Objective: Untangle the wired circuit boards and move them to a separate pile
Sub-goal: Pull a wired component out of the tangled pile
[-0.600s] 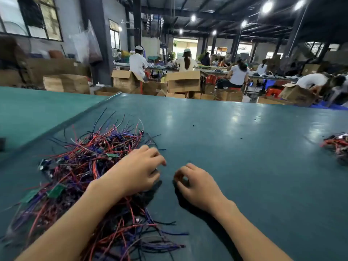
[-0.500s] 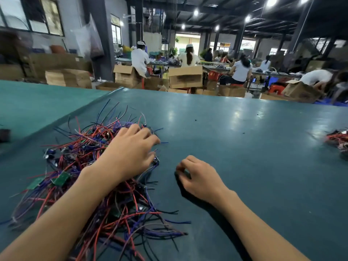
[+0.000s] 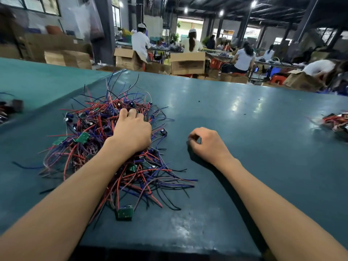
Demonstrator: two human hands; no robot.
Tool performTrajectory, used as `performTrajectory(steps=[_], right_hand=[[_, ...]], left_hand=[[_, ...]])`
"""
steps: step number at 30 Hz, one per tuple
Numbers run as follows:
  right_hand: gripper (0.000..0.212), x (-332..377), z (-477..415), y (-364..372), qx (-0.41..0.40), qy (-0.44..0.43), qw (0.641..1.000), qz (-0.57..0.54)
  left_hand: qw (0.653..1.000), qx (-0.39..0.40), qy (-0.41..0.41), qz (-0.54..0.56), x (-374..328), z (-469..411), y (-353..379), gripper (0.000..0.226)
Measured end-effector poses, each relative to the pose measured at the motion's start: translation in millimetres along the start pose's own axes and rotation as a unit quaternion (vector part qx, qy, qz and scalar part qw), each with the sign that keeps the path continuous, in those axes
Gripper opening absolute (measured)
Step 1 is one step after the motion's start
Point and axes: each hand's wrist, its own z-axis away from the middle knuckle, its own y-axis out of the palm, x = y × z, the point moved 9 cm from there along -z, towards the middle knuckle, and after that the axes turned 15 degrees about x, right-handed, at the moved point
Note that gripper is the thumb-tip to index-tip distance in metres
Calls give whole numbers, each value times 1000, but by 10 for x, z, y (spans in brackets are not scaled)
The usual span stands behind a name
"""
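A tangle of red, blue and black wires with small green circuit boards [image 3: 105,147] lies on the teal table [image 3: 244,147], left of centre. One green board [image 3: 125,211] sits at the near edge of the tangle and another [image 3: 82,137] on its left side. My left hand [image 3: 131,130] rests on top of the heap, its fingers curled down into the wires and its fingertips hidden among them. My right hand [image 3: 209,144] rests on the bare table to the right of the heap, loosely curled with nothing in it. A smaller pile of wired boards [image 3: 335,123] lies at the far right edge.
A raised seam [image 3: 56,102] separates this table from a second teal surface on the left, where more wired parts [image 3: 9,108] lie at the edge. The table's front edge [image 3: 169,249] is close to me. Beyond the far edge stand cardboard boxes [image 3: 187,63] and several seated workers.
My left hand has slid farther away from me across the heap and dug its fingers into the wires. My right hand has stayed in place. The view has tilted downward.
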Motion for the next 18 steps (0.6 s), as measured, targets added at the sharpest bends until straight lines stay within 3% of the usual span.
performTrajectory(steps=[4,8,13,18], right_hand=[[9,-48,-13,12,-2,7,1000,-4],[10,-90,-38,19,-5,15,1000,-11],[8,-75,-71,30,0,9,1000,-8],[11,-71,-67,50,15,12,1000,5]], left_hand=[[999,-43,27,15,-34,52,-62,33],[991,-111,67,46,-112,125,-177,43],[995,-14,99,17,-282,15,-101,62],[993,-27,98,52,-375,-3,-189,22]])
